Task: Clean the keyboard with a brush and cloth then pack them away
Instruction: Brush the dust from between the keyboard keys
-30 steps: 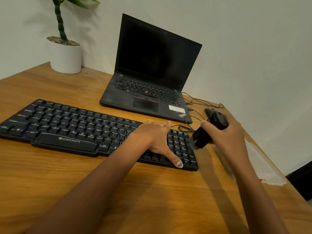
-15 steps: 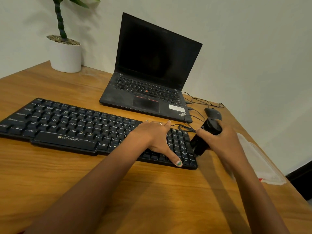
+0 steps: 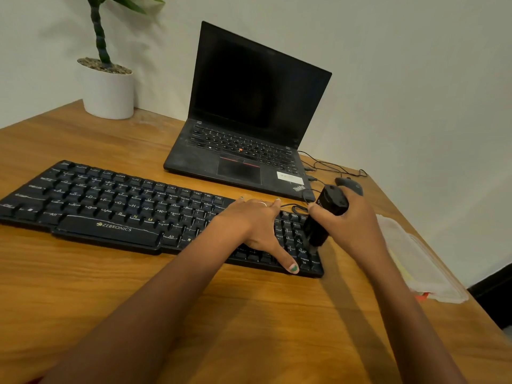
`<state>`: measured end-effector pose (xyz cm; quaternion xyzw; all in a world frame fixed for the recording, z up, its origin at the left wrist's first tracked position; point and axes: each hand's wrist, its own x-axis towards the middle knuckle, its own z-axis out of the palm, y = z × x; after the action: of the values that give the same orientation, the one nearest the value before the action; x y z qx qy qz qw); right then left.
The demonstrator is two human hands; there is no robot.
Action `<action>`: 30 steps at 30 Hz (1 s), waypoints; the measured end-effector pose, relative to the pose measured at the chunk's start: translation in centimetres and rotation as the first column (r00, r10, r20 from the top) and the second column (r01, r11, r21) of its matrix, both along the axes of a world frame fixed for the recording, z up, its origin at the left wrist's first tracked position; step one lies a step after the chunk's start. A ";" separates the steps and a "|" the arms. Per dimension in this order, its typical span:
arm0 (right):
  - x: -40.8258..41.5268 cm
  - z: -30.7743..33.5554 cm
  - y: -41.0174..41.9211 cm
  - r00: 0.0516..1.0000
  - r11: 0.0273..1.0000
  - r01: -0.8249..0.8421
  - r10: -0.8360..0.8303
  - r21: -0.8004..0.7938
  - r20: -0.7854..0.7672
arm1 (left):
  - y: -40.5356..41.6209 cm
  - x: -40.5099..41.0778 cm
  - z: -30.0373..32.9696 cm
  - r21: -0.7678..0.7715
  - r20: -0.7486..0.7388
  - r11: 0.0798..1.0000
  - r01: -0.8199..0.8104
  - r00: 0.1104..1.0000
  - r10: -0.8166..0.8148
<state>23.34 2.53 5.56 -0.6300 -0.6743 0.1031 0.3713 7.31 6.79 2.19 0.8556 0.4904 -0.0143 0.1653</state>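
Left hand (image 3: 256,225) flat on the keyboard (image 3: 116,206) steadying it on the tabletop (image 3: 194,314), right hand (image 3: 352,228) grasping the brush (image 3: 325,217) over the number pad; a hard stroke could shift the keyboard or snag its cable.

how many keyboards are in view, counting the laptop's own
2: the long black external keyboard lies on the wooden desk nearest the camera, under the left hand; the second is built into the open black laptop behind it.

keyboard (image 3: 110,206) 1 | laptop (image 3: 243,128) 1 | mouse (image 3: 350,184) 1 | brush (image 3: 325,214) 1 | potted plant (image 3: 108,87) 1
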 end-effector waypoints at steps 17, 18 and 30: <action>1.0 -0.4 -3.2 0.999 1.000 0.028 -0.028 -0.003 -0.037 | 0.2 0.0 -0.3 0.017 0.007 1.000 0.021 1.000 -0.021; 0.7 -0.8 -2.4 0.998 0.997 0.052 -0.050 0.052 -0.040 | 0.2 0.0 -0.4 0.017 0.003 1.000 0.023 1.000 -0.023; 0.8 -1.3 -1.3 0.988 0.995 0.092 -0.094 -0.022 -0.123 | 0.4 0.0 -0.5 0.007 0.004 1.000 0.018 1.000 -0.018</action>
<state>24.14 1.22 4.25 -0.6562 -0.6188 0.1300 0.4117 7.27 7.20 1.66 0.8605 0.4825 -0.0122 0.1630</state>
